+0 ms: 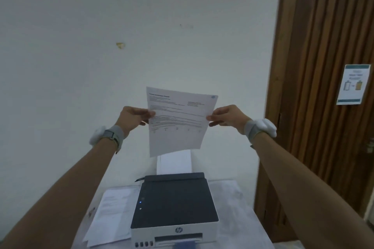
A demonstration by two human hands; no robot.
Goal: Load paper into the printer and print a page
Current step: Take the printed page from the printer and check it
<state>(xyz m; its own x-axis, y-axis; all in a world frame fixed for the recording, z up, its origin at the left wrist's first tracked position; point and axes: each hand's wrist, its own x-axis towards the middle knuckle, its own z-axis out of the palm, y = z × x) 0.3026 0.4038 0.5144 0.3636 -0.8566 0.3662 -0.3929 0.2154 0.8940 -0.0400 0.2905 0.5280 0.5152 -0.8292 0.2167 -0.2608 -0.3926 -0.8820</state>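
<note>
Printed sheet [178,121]: flat, rectangular, held upright above printer [175,206]; left hand [134,117] and right hand [227,117] pinch opposite edges, arms outstretched.

Head camera looks forward and down, close above the printer [175,206].

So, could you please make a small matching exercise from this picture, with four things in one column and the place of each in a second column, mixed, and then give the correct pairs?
Things
1. printed page
2. printer
3. loose sheets
4. notice

Places
A. stuck on the wooden door
B. lying on the table, left of the printer
C. held up in the air by the left hand and the right hand
D. standing on the table, below the hands

Pairs: 1-C, 2-D, 3-B, 4-A
</note>
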